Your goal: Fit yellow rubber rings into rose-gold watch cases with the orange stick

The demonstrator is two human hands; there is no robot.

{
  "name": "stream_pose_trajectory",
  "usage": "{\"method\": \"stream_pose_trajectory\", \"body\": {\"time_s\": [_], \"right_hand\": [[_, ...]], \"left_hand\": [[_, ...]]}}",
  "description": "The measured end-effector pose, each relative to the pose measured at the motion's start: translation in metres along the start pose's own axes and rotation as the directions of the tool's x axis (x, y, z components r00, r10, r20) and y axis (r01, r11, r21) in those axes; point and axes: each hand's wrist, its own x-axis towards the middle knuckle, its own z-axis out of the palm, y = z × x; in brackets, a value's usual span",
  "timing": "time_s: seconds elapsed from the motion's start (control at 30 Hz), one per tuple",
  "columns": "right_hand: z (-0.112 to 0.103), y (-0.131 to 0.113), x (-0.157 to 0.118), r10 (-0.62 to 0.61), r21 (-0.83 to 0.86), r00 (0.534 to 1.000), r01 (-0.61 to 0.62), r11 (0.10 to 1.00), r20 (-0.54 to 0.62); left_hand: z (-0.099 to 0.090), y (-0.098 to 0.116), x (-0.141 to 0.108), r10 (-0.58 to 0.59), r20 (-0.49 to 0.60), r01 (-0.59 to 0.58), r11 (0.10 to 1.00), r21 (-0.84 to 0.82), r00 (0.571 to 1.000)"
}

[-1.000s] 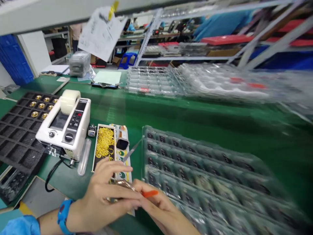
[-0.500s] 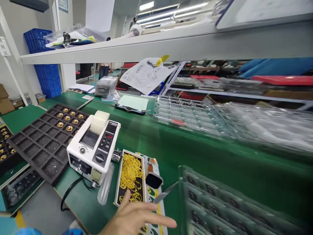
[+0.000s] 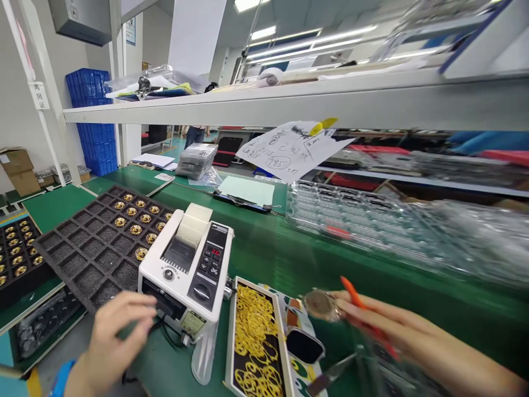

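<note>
My left hand (image 3: pixel 119 336) is at the front of the white tape dispenser (image 3: pixel 188 264), fingers curved towards its tape slot and thumb apart. Nothing shows between those fingers, and a blue band circles the wrist. On the right, my right hand (image 3: pixel 363 314) pinches a round brown disc (image 3: pixel 320 305) with a pale, shiny rim. An orange tool (image 3: pixel 374 325), slim and blurred by motion, lies across the same hand; its kind cannot be made out. Below that hand is a clear plastic tray (image 3: pixel 397 364), smeared and partly covered by the forearm.
A box (image 3: pixel 285 353) of yellow rings stands right of the dispenser, beside a dark-screened device (image 3: pixel 306 346) and a metal blade (image 3: pixel 333 374). Black foam trays (image 3: pixel 93 248) holding gold round parts lie left. Clear blister trays (image 3: pixel 343 215) sit behind, under a white shelf (image 3: pixel 264 102).
My left hand has moved left from beside the ring box to the dispenser's front. My right hand has come into view with the disc and orange tool. The camera view has shifted.
</note>
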Motion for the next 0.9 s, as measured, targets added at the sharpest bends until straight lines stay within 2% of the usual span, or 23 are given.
{"method": "stream_pose_trajectory", "body": {"time_s": [0.03, 0.07, 0.1, 0.17, 0.23, 0.3, 0.4, 0.53, 0.63, 0.73, 0.83, 0.9], "right_hand": [[-0.006, 0.004, 0.019, 0.022, -0.147, 1.000, -0.020, 0.989, 0.013], [-0.011, 0.007, 0.036, 0.037, -0.284, 0.996, -0.014, 0.959, 0.076], [-0.014, 0.009, 0.052, 0.096, -0.410, 0.991, -0.051, 0.910, 0.090], [-0.016, 0.008, 0.074, 0.166, -0.520, 0.985, -0.123, 0.845, 0.038], [-0.017, -0.002, 0.081, 0.197, -0.567, 0.980, -0.183, 0.803, -0.036], [-0.020, -0.017, 0.074, 0.175, -0.593, 0.981, -0.193, 0.782, -0.089], [-0.029, -0.041, 0.044, 0.099, -0.615, 0.984, -0.169, 0.770, -0.146], [-0.035, -0.049, -0.009, 0.052, -0.614, 0.983, -0.151, 0.774, -0.176], [-0.033, -0.036, -0.045, 0.038, -0.592, 0.987, -0.126, 0.796, -0.158], [-0.028, -0.016, -0.071, -0.004, -0.473, 0.988, -0.071, 0.878, -0.156], [-0.021, -0.001, -0.086, 0.045, -0.195, 0.976, -0.087, 0.977, -0.214], [-0.015, 0.004, -0.090, 0.109, 0.048, 0.969, -0.101, 0.994, -0.223]], "left_hand": [[-0.010, -0.010, 0.010, -0.054, -0.011, 0.055, 0.992, 0.116, 0.998], [-0.017, -0.022, 0.021, -0.109, 0.003, 0.105, 0.969, 0.226, 0.994], [-0.021, -0.036, 0.033, -0.181, 0.053, 0.152, 0.925, 0.347, 0.982], [-0.024, -0.068, 0.062, -0.266, 0.111, 0.194, 0.880, 0.434, 0.958], [-0.020, -0.101, 0.092, -0.338, 0.174, 0.213, 0.839, 0.501, 0.925], [-0.010, -0.131, 0.117, -0.406, 0.224, 0.223, 0.797, 0.562, 0.886], [0.006, -0.164, 0.141, -0.498, 0.275, 0.243, 0.745, 0.621, 0.823], [0.013, -0.182, 0.159, -0.577, 0.307, 0.299, 0.723, 0.623, 0.757], [0.006, -0.176, 0.175, -0.581, 0.298, 0.358, 0.752, 0.554, 0.758], [-0.005, -0.144, 0.186, -0.520, 0.177, 0.411, 0.806, 0.426, 0.836], [-0.007, -0.078, 0.174, -0.388, -0.026, 0.383, 0.896, 0.225, 0.921], [0.003, -0.022, 0.149, -0.304, -0.083, 0.311, 0.946, 0.090, 0.949]]}}
